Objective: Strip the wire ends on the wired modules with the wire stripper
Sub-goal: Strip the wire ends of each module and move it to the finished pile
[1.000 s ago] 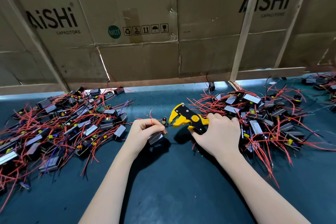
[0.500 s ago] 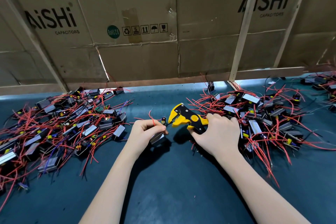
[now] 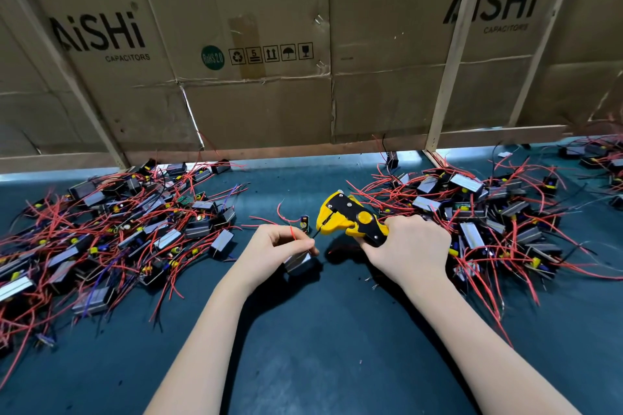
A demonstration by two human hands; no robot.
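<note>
The cardboard wall (image 3: 256, 101) stands along the far edge of the worktop (image 3: 320, 340). One pile of wired modules (image 3: 111, 236) lies at the left edge, a second pile (image 3: 499, 212) at the right. Near the worktop centre, the right hand (image 3: 409, 248) grips the handles of the stripper (image 3: 350, 221), its head pointing left. The left hand (image 3: 281, 248) grasps a module (image 3: 298, 262) beneath its fingers and pinches a dark wire (image 3: 315, 235) that runs from the fingertips up into the stripper head, just beside the grip.
</note>
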